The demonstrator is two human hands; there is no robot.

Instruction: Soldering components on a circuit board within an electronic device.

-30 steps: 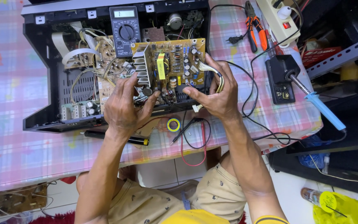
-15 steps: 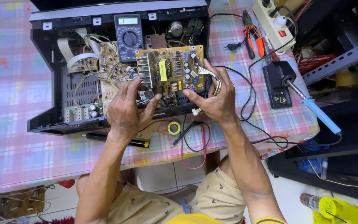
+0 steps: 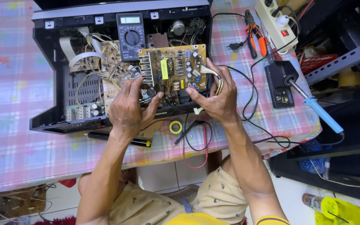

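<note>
Two bare hands on a tan circuit board (image 3: pixel 173 71) inside the opened black chassis (image 3: pixel 46 54), left hand (image 3: pixel 129 109) and right hand (image 3: pixel 215 98) pinching its near edge, multimeter (image 3: pixel 131 31) resting above, soldering iron (image 3: pixel 313 106) well apart.

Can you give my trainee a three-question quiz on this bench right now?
1. True or false: both hands, the left hand and the right hand, are on the yellow circuit board.
2. Which lies on the table beside the probe leads? A) a roll of yellow tape B) a hammer C) a cup
3. Fill in: the blue-handled soldering iron rests in a black ____.

Key: 1 true, both sets of fingers hold the board's near edge over the open black chassis. 2 A. 3 stand.
</note>
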